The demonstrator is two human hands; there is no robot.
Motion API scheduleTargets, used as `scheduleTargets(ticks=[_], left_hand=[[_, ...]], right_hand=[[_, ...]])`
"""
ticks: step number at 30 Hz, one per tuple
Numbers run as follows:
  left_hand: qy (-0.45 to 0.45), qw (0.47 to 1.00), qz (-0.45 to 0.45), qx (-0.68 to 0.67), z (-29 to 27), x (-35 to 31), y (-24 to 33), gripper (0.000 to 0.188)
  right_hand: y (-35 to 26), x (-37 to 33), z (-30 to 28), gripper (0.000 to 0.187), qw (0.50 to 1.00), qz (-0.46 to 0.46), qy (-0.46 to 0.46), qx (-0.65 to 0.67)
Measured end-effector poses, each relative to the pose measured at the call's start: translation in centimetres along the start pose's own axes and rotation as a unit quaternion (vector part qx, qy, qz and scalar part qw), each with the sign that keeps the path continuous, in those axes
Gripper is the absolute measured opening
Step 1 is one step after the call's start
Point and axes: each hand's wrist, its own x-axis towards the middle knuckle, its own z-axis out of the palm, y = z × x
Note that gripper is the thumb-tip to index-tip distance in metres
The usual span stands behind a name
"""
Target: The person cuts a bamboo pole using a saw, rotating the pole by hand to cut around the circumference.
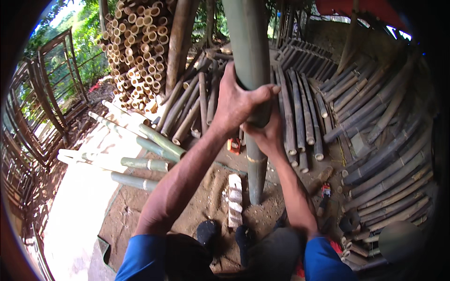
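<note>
A thick green bamboo pole (250, 40) stands nearly upright in front of me, its lower end by the ground close to my feet. My left hand (239, 103) is wrapped around it higher up, the thumb across the front. Just below, my right hand (267, 133) grips the same pole, its fingers partly hidden behind the left hand and the bamboo. On the ground left of the pole's foot lies a pale, notched block (235, 201). A small orange-red object (234, 145) sits beyond it, its kind unclear.
Cut green bamboo lengths (154, 140) lie at left. Stacked bamboo with open ends (140, 51) rises behind them. Dark bamboo poles (375, 107) are piled along the right. A red-and-black tool (324, 196) lies to the right of my right forearm. A bamboo fence (51, 89) stands far left.
</note>
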Motion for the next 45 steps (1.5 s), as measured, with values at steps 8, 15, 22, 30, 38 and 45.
scheduleTargets(ticks=[8,15,22,30,38,45], left_hand=[[0.086,0.994,-0.016,0.063,-2.0,-3.0,3.6,0.046],[0.115,0.991,-0.042,0.057,-5.1,-4.9,3.4,0.045],[0.146,0.986,-0.065,0.056,-8.5,-5.9,3.7,0.046],[0.232,0.968,-0.092,0.039,-13.2,-7.5,1.7,0.051],[0.33,0.937,-0.109,-0.033,-15.3,-11.2,-0.2,0.043],[0.494,0.846,-0.126,-0.153,-19.0,-19.1,-8.6,0.035]], right_hand=[[0.8,-4.6,1.3,0.102,0.991,-0.019,-0.12,0.063],[17.8,-25.2,-5.1,0.121,0.95,0.092,-0.285,-0.092],[21.8,-33.2,-4.3,0.113,0.836,0.412,-0.344,-0.113],[27.5,-38.1,-5.8,0.105,0.895,0.313,-0.3,-0.108],[27.1,-32.6,-15.2,0.077,0.813,-0.119,-0.256,-0.509],[23.0,-29.7,-25.8,0.099,0.845,0.232,-0.181,-0.447]])
